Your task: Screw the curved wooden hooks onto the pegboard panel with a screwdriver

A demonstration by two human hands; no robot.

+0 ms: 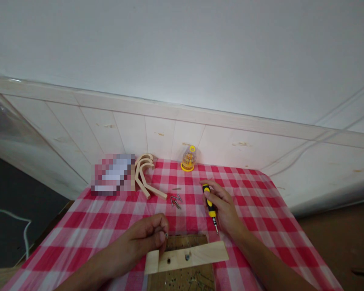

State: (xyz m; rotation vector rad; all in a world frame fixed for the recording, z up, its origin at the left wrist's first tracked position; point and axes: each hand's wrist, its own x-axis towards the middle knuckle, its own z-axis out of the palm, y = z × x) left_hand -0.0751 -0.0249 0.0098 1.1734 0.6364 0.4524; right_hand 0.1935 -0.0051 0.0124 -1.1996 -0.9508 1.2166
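Note:
My right hand (226, 206) holds a yellow-and-black screwdriver (210, 202), its bit pointing down beside a wooden strip (204, 254). My left hand (150, 236) is closed in a pinch above the strip's left end. A small metal end, apparently of a screw (166, 234), shows at the fingertips; most of it is hidden. The pale strip has a block at its left end and two dark spots along it. It lies across a worn, pitted board (180, 281). Several loose screws (176, 201) are scattered on the cloth beyond my hands.
Curved wooden pieces (144, 176) stand at the back left, near a blurred-out item (113, 173). A clear container with a yellow base and cap (189, 159) stands by the wall. A red-and-white checked cloth (255, 194) covers the table, which meets the panelled wall (157, 135).

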